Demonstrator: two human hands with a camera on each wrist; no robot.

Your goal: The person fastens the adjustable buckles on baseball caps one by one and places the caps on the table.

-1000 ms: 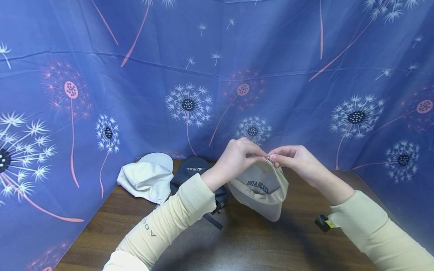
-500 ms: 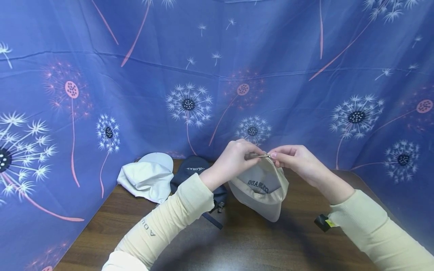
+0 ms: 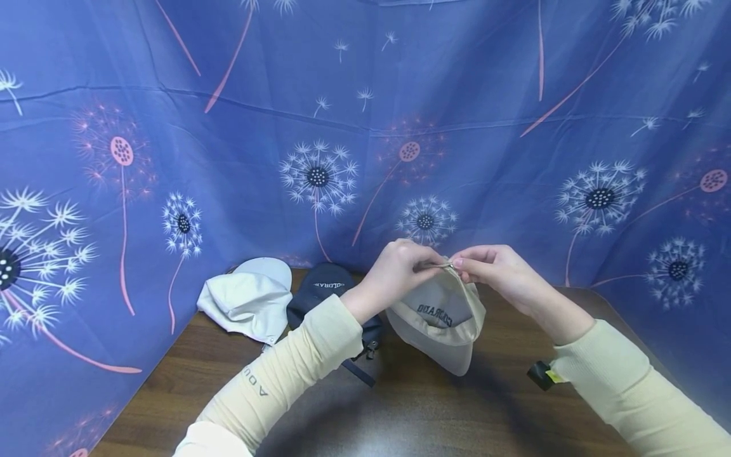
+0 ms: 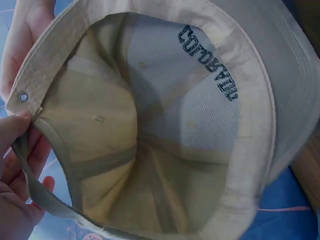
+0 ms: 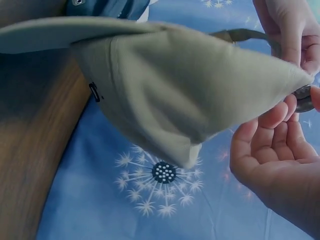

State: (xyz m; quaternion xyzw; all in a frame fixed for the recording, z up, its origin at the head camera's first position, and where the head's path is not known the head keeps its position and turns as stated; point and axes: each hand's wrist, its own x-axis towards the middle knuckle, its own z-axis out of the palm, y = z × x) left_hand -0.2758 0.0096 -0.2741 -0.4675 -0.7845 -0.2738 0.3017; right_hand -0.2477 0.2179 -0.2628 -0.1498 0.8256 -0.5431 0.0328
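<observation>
A beige baseball cap (image 3: 436,317) hangs over the table between both hands, its hollow side facing me and the brim low. Lettering shows reversed inside, as "COLORADO". My left hand (image 3: 394,276) pinches the cap's narrow back strap (image 4: 47,200) between thumb and fingers. Opposite it, my right hand (image 3: 505,273) holds the dark metal buckle (image 5: 303,99) at the back corner, thumb against the fingers. The strap runs from the left fingers to this buckle, where the fingertips of both hands nearly meet. In the left wrist view a metal eyelet (image 4: 23,97) shows on the sweatband.
A white cap (image 3: 245,298) and a dark navy cap (image 3: 325,282) lie at the table's back left, the navy one's loose strap (image 3: 358,373) pointing forward. A small black object (image 3: 539,376) with a yellow tab is by the right sleeve. Patterned blue cloth (image 3: 365,127) hangs behind the wooden table (image 3: 411,412).
My left fingers have drawn slightly left from the buckle, and a stretch of strap shows between the hands. The left hand has then dipped a little. The right hand has barely moved.
</observation>
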